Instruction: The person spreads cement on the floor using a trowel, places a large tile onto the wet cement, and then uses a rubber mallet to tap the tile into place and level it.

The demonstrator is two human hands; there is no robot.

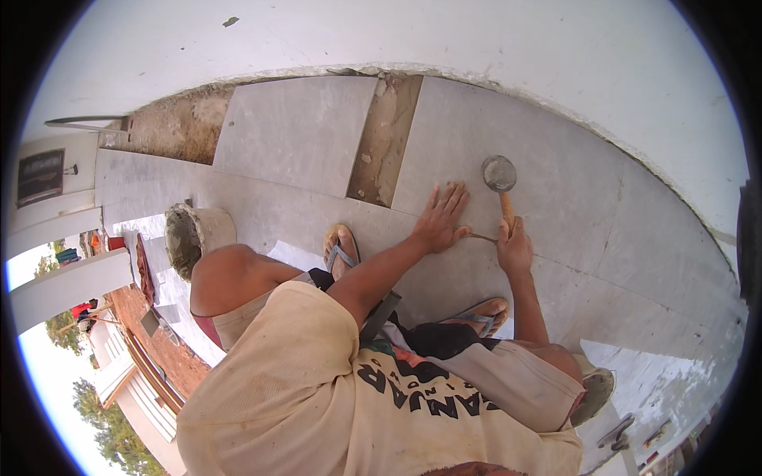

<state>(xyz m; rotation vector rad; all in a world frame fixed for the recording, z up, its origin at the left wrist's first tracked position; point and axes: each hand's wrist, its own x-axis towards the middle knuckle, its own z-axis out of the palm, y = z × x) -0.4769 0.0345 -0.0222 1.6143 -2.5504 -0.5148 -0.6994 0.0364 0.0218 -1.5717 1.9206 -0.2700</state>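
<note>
My left hand (443, 219) lies flat with its fingers apart on a large grey floor tile (452, 127). To its right, my right hand (514, 247) is closed round the wooden handle of a mallet (500, 174) with a dark, round head. The mallet's head is over the same tile; whether it touches the surface I cannot tell. Between my hands a thin dark line follows the tile joint; it could be a gap or a slim tool. Left of this tile, a strip of bare bedding (386, 143) separates it from another grey tile (298, 131).
A white wall (381, 32) curves along the far edge of the tiles. Untiled rough ground (178, 123) shows at the far left. A mortar-crusted bucket (208, 234) stands by my left knee, another bucket (594, 390) by my right. My sandaled feet rest on the tiles.
</note>
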